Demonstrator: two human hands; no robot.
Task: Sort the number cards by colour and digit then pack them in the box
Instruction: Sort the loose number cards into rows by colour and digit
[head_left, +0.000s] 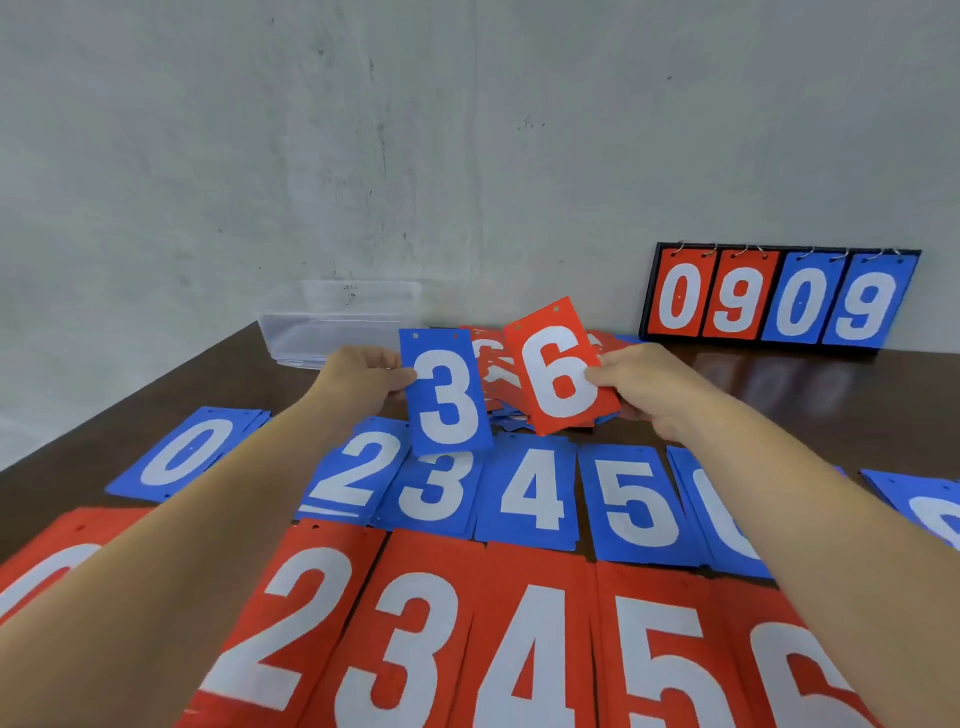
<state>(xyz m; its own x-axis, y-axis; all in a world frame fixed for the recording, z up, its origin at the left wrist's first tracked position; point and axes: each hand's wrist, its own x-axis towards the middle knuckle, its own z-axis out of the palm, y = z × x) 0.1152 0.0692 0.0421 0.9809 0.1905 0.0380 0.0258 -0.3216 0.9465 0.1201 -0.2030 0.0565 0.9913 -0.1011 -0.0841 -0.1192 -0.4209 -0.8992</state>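
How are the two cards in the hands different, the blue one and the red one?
The blue 3 card has a blue face, the red 6 card a red one. The left hand pinches the blue 3 card, and the right hand pinches the red 6 card. The red 6 card leans more than the blue 3 card. Both have white digits and small holes along the top.

— Which digits can we not read?
— The blue card (935, 514) at the right edge is cut off; we can't tell its digit. Our right forearm (779, 493) covers half the blue 6 pile (714, 512).
— And the loose heap (496, 379)?
— Mostly behind the blue 3 (447, 400) and red 6 (561, 371) held up; the red row (415, 649) runs off the bottom.
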